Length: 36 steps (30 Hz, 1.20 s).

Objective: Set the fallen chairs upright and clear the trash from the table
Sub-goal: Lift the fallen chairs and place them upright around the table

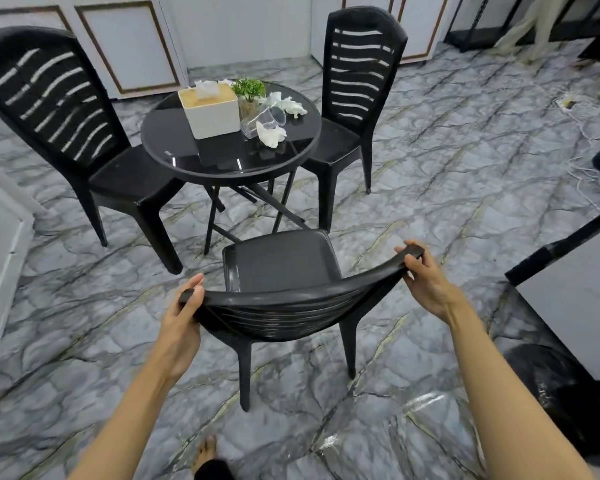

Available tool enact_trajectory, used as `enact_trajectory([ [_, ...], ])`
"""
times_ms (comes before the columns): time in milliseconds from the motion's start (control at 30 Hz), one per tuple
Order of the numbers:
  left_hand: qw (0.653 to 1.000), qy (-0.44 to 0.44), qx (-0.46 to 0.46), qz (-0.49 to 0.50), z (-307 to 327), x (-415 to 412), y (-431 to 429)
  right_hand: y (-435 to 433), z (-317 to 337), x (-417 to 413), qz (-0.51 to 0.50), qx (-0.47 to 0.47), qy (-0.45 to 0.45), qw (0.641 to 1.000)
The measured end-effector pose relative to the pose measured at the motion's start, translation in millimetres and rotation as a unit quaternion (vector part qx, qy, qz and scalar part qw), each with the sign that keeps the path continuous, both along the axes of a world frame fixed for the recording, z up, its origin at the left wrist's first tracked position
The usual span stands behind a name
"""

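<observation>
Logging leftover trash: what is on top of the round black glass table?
A white tissue box, a small green potted plant, tipped clear plastic cups and crumpled white tissues. The box hides part of the table behind it.

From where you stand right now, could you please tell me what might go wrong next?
1. If pushed forward, the black plastic chair could knock the glass table, and the clear plastic cups lying on their sides might roll off.
2. Your bare foot is close behind the chair's rear legs, so dragging the chair back could catch your toes.
</observation>
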<state>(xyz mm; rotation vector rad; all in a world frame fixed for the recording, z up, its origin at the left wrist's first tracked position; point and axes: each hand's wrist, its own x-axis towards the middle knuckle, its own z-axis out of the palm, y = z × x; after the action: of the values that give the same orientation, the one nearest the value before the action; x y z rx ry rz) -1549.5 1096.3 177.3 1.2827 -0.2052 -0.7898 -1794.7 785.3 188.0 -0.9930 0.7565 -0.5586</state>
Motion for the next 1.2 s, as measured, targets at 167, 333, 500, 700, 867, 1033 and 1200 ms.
enact_trajectory([
  [167,0.999,0.031,-0.014,0.001,0.3,16.1,-2.8,8.7,-4.8,2.6,-0.023,-0.008,-0.031,0.999],
  [333,0.998,0.049,-0.020,0.036,12.1,52.7,-9.2,23.1,-0.1,25.6,-0.002,-0.013,-0.045,0.999],
  [500,0.996,0.066,0.000,0.052,16.4,98.1,-2.7,49.9,-3.5,53.5,0.010,-0.024,-0.043,0.999],
  [700,0.999,0.026,0.021,-0.009,10.9,112.1,8.6,47.7,3.9,68.8,0.011,-0.036,-0.040,0.999],
  [867,1.000,0.005,0.022,-0.021,9.9,97.9,-7.4,15.0,14.0,70.3,0.020,-0.058,-0.004,0.998],
  [1033,1.000,0.010,0.009,0.006,4.9,85.3,-27.1,-16.0,12.6,68.5,0.040,-0.039,-0.003,0.998],
  [1200,1.000,0.017,-0.004,0.025,0.4,79.7,-41.5,-33.7,7.5,67.6,0.043,-0.027,-0.007,0.999],
])
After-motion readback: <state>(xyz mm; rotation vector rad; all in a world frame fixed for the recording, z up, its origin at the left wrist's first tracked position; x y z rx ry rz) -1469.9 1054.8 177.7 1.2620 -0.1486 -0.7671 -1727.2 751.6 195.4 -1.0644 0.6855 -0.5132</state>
